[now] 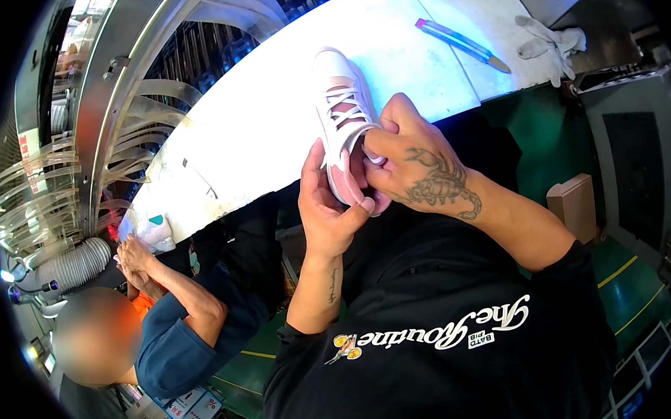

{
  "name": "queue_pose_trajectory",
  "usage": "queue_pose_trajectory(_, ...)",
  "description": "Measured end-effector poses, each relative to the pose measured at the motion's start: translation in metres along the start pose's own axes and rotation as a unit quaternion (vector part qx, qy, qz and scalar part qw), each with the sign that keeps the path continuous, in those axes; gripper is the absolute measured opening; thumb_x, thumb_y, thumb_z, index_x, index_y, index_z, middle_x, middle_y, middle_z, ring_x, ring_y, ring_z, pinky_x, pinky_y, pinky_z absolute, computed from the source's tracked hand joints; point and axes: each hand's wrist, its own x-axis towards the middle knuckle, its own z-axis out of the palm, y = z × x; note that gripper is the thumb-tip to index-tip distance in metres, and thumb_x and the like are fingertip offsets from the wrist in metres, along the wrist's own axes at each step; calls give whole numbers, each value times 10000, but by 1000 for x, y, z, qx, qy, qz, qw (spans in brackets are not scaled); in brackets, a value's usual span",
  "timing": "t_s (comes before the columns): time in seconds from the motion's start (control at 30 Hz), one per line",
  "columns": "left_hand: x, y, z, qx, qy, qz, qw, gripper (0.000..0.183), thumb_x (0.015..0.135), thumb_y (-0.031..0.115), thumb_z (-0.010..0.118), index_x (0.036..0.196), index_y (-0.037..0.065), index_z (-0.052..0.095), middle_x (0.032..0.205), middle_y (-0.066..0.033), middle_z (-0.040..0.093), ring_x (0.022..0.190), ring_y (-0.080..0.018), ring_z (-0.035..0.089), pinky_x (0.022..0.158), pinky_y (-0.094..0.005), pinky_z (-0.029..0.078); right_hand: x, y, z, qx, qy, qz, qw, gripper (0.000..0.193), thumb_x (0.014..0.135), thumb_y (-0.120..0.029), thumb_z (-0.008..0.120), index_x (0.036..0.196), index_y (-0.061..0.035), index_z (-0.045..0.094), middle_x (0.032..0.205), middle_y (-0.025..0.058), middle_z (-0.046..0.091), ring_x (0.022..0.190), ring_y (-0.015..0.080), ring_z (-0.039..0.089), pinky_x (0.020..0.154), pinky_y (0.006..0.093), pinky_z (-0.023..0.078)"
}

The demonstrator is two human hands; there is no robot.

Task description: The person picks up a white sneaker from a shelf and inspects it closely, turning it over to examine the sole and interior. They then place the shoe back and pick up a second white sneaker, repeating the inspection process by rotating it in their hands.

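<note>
A white lace-up sneaker [333, 68] with a pink lining points away from me over the near edge of the white worktable. Wrapped round its heel from the left and below is my left hand [328, 213], the thumb against the pink heel part. My right hand [413, 157] grips the shoe's collar on the right side, its fingers curled at the opening. Those fingertips are partly hidden inside the shoe. White laces run crisscross over the tongue, toward the toe.
A brush [462, 44] with a blue handle lies on the worktable [257, 109], near white gloves [551, 47]. To the left a co-worker [188, 330] in a dark shirt handles another shoe [155, 233]. Clear strip curtains [129, 144] hang at the machine beyond; a cardboard box [573, 207] stands at right.
</note>
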Motion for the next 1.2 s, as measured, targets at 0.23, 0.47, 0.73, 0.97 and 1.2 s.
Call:
queue_pose_trajectory(0.23, 3, 1, -3, -3, -7, -9, 1000, 1134, 783, 288, 942, 1646, -27, 277, 1489, -205, 554, 1358, -314, 585, 1142, -454, 479, -3, -4, 6, -9, 102, -63, 993, 253, 759, -91, 863, 931, -63, 679, 994, 92, 502, 773, 194, 561, 635, 305, 516)
queue_pose_trajectory(0.47, 1, -10, -10, -2, -29, 18, 999, 1138, 770, 293, 940, 1634, 17, 253, 1537, -210, 476, 1398, -302, 537, 1131, -454, 485, -15, -8, 0, 6, 68, -76, 995, 357, 711, -97, 890, 1003, -58, 689, 1041, 96, 527, 817, 203, 602, 682, 324, 543)
queue_pose_trajectory(0.73, 2, -17, -15, 7, -40, 50, 998, 1159, 737, 211, 899, 1645, 56, 196, 1591, -187, 413, 1452, -328, 489, 1168, -481, 458, -19, -18, 1, -46, 40, -62, 996, 290, 727, -198, 882, 901, -72, 688, 970, 88, 486, 782, 225, 563, 659, 356, 520)
queue_pose_trajectory(0.97, -5, -29, -29, -36, -56, 45, 997, 1240, 732, 293, 920, 1675, 78, 144, 1604, -201, 400, 1493, -346, 443, 1236, -491, 366, -29, -15, 22, -21, 34, -109, 993, 290, 711, -166, 892, 928, -82, 720, 935, 59, 473, 815, 219, 536, 675, 342, 497)
queue_pose_trajectory(1.2, -4, -31, -36, -65, -51, 16, 996, 1281, 706, 348, 918, 1670, 33, 137, 1573, -236, 416, 1450, -369, 478, 1237, -481, 346, -22, -20, 26, -13, 88, -94, 992, 485, 725, -208, 879, 1172, -70, 750, 932, 58, 465, 823, 213, 541, 719, 331, 536)
